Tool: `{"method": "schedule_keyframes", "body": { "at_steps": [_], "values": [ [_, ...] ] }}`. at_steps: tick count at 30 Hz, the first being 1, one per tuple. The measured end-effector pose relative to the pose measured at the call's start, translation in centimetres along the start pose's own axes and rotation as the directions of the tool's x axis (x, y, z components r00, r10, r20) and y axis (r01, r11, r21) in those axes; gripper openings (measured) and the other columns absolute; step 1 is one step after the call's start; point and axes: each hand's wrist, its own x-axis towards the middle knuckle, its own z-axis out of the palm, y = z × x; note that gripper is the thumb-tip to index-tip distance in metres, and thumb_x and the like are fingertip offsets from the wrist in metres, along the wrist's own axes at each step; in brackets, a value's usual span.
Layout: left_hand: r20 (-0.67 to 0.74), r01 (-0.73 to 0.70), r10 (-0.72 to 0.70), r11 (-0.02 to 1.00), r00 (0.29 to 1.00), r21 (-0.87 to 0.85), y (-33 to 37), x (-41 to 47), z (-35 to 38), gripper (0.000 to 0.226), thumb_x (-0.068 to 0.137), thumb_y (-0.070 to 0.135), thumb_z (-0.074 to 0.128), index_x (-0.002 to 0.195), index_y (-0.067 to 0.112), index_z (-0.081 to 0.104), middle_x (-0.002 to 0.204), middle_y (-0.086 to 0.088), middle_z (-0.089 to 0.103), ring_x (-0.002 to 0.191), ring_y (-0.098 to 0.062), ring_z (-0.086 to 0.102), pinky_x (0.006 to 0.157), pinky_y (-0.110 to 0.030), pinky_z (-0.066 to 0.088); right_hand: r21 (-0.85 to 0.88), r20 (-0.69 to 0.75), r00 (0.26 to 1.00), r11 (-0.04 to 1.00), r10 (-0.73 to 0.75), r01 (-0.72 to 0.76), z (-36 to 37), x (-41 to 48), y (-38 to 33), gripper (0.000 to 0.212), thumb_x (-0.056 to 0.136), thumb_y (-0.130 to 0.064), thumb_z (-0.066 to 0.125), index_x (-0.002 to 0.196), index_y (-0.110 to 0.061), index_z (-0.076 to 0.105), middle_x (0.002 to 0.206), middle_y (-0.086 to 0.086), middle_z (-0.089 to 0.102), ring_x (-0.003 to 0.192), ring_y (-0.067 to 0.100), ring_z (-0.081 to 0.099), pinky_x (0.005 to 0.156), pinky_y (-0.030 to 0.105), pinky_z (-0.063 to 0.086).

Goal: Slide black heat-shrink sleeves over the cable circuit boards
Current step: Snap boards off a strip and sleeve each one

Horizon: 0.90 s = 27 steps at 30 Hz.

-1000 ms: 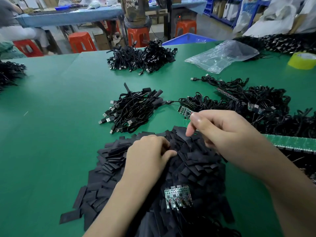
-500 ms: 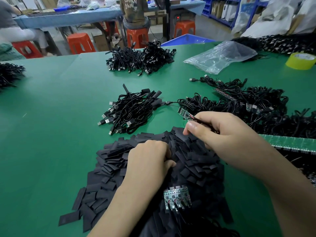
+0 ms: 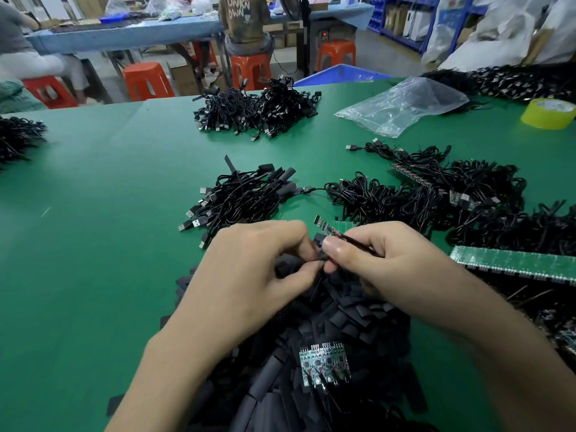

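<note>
Green worktable (image 3: 93, 244) is carrying a heap of black sleeves (image 3: 358, 307) at the near edge, w/ cable bundles (image 3: 240, 201) lying beyond. L hand (image 3: 249, 269) is pinching one sleeve (image 3: 322, 258) btwn thumb & fingers, just above the heap. R hand (image 3: 396, 266) is gripping a cable, its circuit board (image 3: 324, 226) sticking out past the fingertips, fingers touching L hand's. Spare boards (image 3: 324, 363) are lying on the heap.

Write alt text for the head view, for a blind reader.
Two bare hands meet over a pile of black heat-shrink sleeves on a green table: the left hand pinches a sleeve, the right hand holds a small circuit board on its cable. Bundles of black USB cables lie beyond, and a cluster of circuit boards rests on the pile.
</note>
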Motion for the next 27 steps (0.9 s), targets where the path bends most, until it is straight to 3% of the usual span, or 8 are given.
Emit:
{"method": "schedule_keyframes", "body": {
  "at_steps": [3, 7, 12, 17, 21, 27],
  "values": [
    [-0.04, -0.066, 0.064, 0.997, 0.997, -0.05, -0.1, 0.0, 0.1, 0.009, 0.082, 0.026, 0.079, 0.082, 0.022, 0.071, 0.082, 0.012, 0.073, 0.079, -0.007, 0.069, 0.071, -0.034, 0.056, 0.105, 0.026, 1.0, 0.994, -0.005, 0.002, 0.0, 0.0, 0.0, 0.035, 0.09, -0.052, 0.058, 0.085, -0.019, 0.07, 0.053, -0.008, 0.034, 0.048, 0.013, 0.027, 0.05, 0.032, 0.021],
    [-0.075, -0.071, 0.062, 0.991, 0.995, -0.112, -0.5, 0.1, -0.3, 0.023, 0.081, 0.033, 0.085, 0.101, 0.023, 0.079, 0.091, 0.015, 0.074, 0.085, 0.0, 0.068, 0.077, -0.02, 0.054, 0.119, 0.048, 0.998, 0.992, -0.049, 0.044, -0.4, -0.2, 0.1, 0.029, 0.093, -0.048, 0.058, 0.085, -0.021, 0.068, 0.055, -0.011, 0.036, 0.048, 0.01, 0.03, 0.048, 0.026, 0.024],
    [-0.152, -0.027, 0.007, 0.991, 0.988, -0.13, -0.6, 0.0, -0.7, 0.021, 0.078, 0.028, 0.084, 0.096, 0.019, 0.082, 0.091, 0.011, 0.075, 0.086, -0.001, 0.07, 0.081, -0.02, 0.054, 0.23, -0.029, 1.0, 0.973, 0.005, 0.002, -0.8, 0.4, -0.4, 0.06, 0.092, -0.072, 0.036, 0.081, -0.021, 0.065, 0.059, -0.006, 0.036, 0.055, 0.015, 0.038, 0.052, 0.025, 0.036],
    [-0.209, 0.012, -0.05, 0.984, 0.977, -0.179, -0.6, -0.1, -1.3, 0.015, 0.078, 0.025, 0.084, 0.092, 0.019, 0.082, 0.091, 0.014, 0.076, 0.089, -0.003, 0.072, 0.082, -0.019, 0.053, -0.106, -0.021, 0.993, 0.988, -0.117, 0.114, -2.3, -0.5, -0.4, 0.049, 0.099, -0.057, 0.039, 0.074, -0.016, 0.052, 0.057, -0.005, 0.042, 0.053, 0.012, 0.04, 0.053, 0.021, 0.036],
    [-0.203, 0.023, -0.063, 0.98, 0.977, -0.196, -0.5, -0.1, -1.4, 0.014, 0.078, 0.025, 0.084, 0.091, 0.022, 0.082, 0.09, 0.015, 0.076, 0.089, -0.004, 0.072, 0.082, -0.018, 0.052, -0.146, 0.027, 0.99, 0.979, -0.138, 0.141, -2.5, -0.8, -0.6, 0.051, 0.099, -0.056, 0.04, 0.072, -0.013, 0.046, 0.059, 0.004, 0.039, 0.052, 0.011, 0.035, 0.052, 0.024, 0.032],
    [-0.182, -0.006, -0.03, 0.981, 0.983, -0.192, -0.4, -0.1, -1.6, 0.017, 0.077, 0.028, 0.083, 0.093, 0.021, 0.082, 0.091, 0.013, 0.076, 0.089, -0.006, 0.072, 0.081, -0.017, 0.052, -0.094, 0.061, 0.989, 0.986, -0.134, 0.14, -2.4, -0.7, -0.7, 0.05, 0.095, -0.06, 0.041, 0.064, -0.02, 0.044, 0.057, -0.006, 0.037, 0.053, 0.015, 0.034, 0.053, 0.032, 0.032]
  ]
}}
